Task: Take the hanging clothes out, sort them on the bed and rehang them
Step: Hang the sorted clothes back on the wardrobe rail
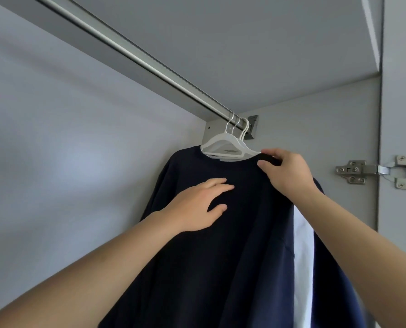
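A dark navy shirt [220, 245] hangs on a white hanger [225, 144] at the right end of the metal rail [135, 55]. My right hand [287, 174] pinches the shirt's collar at the shoulder, beside the hanger's arm. My left hand [197, 204] rests flat on the shirt's chest with fingers spread. Behind this shirt hang a white garment [303, 252] and a blue one [327, 256] on further white hangers, mostly hidden.
The wardrobe's grey back wall [55, 162] fills the left. A side panel [315, 126] stands right of the clothes, with a metal door hinge [374, 170] on it. The rail's bracket [252, 126] sits just behind the hanger hooks.
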